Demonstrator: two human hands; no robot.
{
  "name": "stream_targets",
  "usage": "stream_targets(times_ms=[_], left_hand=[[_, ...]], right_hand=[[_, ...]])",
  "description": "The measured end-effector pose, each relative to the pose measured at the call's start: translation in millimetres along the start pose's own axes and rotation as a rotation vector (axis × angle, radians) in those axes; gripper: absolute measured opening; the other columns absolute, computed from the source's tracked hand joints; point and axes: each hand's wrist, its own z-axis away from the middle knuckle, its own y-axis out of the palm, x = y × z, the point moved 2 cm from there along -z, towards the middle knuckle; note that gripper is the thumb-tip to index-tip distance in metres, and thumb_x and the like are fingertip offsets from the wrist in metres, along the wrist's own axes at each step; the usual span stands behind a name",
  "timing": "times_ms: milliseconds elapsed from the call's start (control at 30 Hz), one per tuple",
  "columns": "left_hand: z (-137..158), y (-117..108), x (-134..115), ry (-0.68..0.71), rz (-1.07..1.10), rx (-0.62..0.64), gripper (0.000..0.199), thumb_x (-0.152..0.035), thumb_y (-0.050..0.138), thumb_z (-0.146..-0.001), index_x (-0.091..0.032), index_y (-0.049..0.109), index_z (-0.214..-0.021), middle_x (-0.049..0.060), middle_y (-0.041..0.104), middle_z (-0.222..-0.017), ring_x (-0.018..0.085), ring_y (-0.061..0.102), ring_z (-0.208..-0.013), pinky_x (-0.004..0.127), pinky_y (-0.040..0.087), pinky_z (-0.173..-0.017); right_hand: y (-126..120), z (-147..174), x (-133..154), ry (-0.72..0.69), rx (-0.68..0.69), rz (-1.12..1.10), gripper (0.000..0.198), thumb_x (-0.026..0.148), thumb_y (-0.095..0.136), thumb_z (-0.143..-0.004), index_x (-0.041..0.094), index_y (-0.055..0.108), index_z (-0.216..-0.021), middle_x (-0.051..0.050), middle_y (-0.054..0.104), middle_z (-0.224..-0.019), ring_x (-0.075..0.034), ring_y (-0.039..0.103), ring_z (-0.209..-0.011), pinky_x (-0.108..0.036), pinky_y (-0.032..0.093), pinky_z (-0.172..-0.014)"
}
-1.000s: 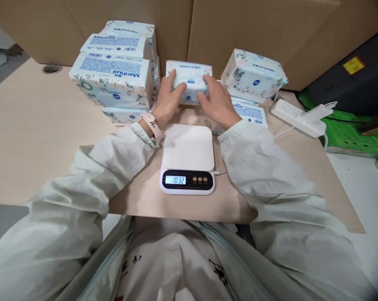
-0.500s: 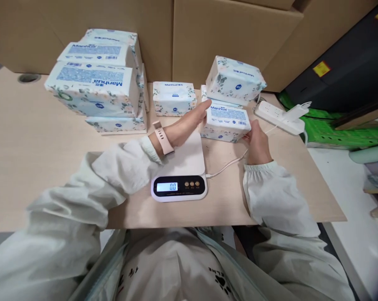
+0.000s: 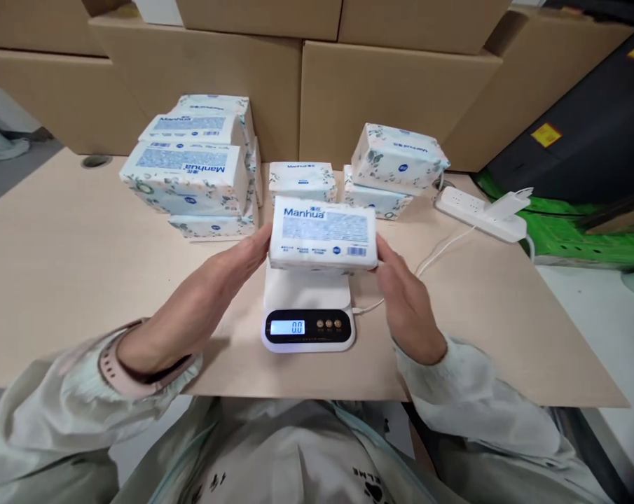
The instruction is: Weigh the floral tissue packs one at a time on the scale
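Between my two hands is a pack of tissues (image 3: 324, 234), white and blue with a Manhua label facing up. My left hand (image 3: 216, 280) presses its left end with straight fingers, and my right hand (image 3: 407, 297) grips the right end. The pack is over the back part of a white digital scale (image 3: 309, 290), whose display reads 0.0. Whether its underside touches the scale plate is hidden. Behind it, another tissue pack (image 3: 302, 183) stands on the table.
Several tissue packs (image 3: 190, 175) are stacked at the left. Two more (image 3: 401, 157) are piled at the back right, beside a white power strip (image 3: 479, 213). Cardboard boxes (image 3: 401, 105) line the table's (image 3: 75, 280) back edge. A white cable runs from the scale's right side.
Both hands have brought the tissue pack from the right pile leftward and nearer, over the scale. The display still reads 0.0. The camera view has shifted slightly.
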Motion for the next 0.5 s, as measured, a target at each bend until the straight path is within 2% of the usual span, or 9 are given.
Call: stream_targets(times_ms=[100, 167, 233, 300, 367, 433, 500], left_hand=[[9, -13, 24, -0.011, -0.036, -0.054, 0.052, -0.069, 0.064, -0.102, -0.031, 0.081, -0.133, 0.005, 0.069, -0.157, 0.039, 0.045, -0.165, 0.064, 0.030, -0.141], [11, -19, 37, 0.034, -0.040, -0.122, 0.057, -0.071, 0.059, -0.104, -0.032, 0.078, -0.140, 0.003, 0.059, -0.167, 0.037, 0.037, -0.170, 0.061, 0.025, -0.144], [11, -24, 47, 0.117, -0.039, -0.212, 0.059, -0.072, 0.054, -0.106, -0.036, 0.073, -0.148, -0.002, 0.050, -0.175, 0.033, 0.028, -0.173, 0.058, 0.019, -0.146], [11, -28, 56, 0.193, -0.054, -0.254, 0.059, -0.070, 0.051, -0.107, -0.041, 0.066, -0.156, -0.007, 0.042, -0.179, 0.030, 0.021, -0.176, 0.055, 0.015, -0.147], [11, -31, 63, 0.241, -0.066, -0.239, 0.057, -0.069, 0.047, -0.109, -0.045, 0.061, -0.160, -0.010, 0.038, -0.180, 0.027, 0.018, -0.176, 0.052, 0.013, -0.148], [11, -34, 68, 0.254, -0.066, -0.218, 0.056, -0.068, 0.044, -0.111, -0.047, 0.060, -0.160, -0.013, 0.037, -0.180, 0.024, 0.017, -0.177, 0.049, 0.013, -0.148], [11, -35, 69, 0.239, -0.059, -0.226, 0.057, -0.070, 0.043, -0.110, -0.047, 0.062, -0.159, -0.013, 0.038, -0.180, 0.024, 0.017, -0.177, 0.047, 0.014, -0.148]], right_hand=[[12, 0, -13, 0.039, 0.057, 0.036, 0.055, 0.059, 0.054, -0.109, 0.041, 0.059, -0.161, -0.003, 0.070, -0.159, -0.031, 0.066, -0.146, -0.059, 0.057, -0.123], [13, -2, -19, -0.016, 0.004, 0.082, 0.058, 0.058, 0.050, -0.110, 0.040, 0.053, -0.165, -0.005, 0.063, -0.166, -0.033, 0.062, -0.152, -0.063, 0.055, -0.124], [9, -1, -21, -0.187, -0.152, 0.171, 0.065, 0.058, 0.052, -0.108, 0.044, 0.042, -0.171, -0.002, 0.049, -0.178, -0.036, 0.048, -0.164, -0.071, 0.042, -0.133], [5, 2, -20, -0.400, -0.360, 0.243, 0.075, 0.065, 0.062, -0.098, 0.055, 0.038, -0.169, 0.008, 0.038, -0.182, -0.040, 0.027, -0.174, -0.077, 0.028, -0.139], [1, 4, -19, -0.499, -0.499, 0.243, 0.079, 0.076, 0.068, -0.086, 0.065, 0.042, -0.160, 0.015, 0.040, -0.179, -0.040, 0.007, -0.178, -0.079, 0.030, -0.137], [-2, 2, -20, -0.427, -0.553, 0.213, 0.083, 0.083, 0.070, -0.076, 0.065, 0.046, -0.154, 0.014, 0.042, -0.178, -0.041, -0.005, -0.178, -0.082, 0.039, -0.129], [-7, -4, -26, -0.224, -0.528, 0.191, 0.093, 0.088, 0.072, -0.066, 0.063, 0.047, -0.152, 0.016, 0.034, -0.181, -0.042, -0.013, -0.177, -0.083, 0.037, -0.129]])
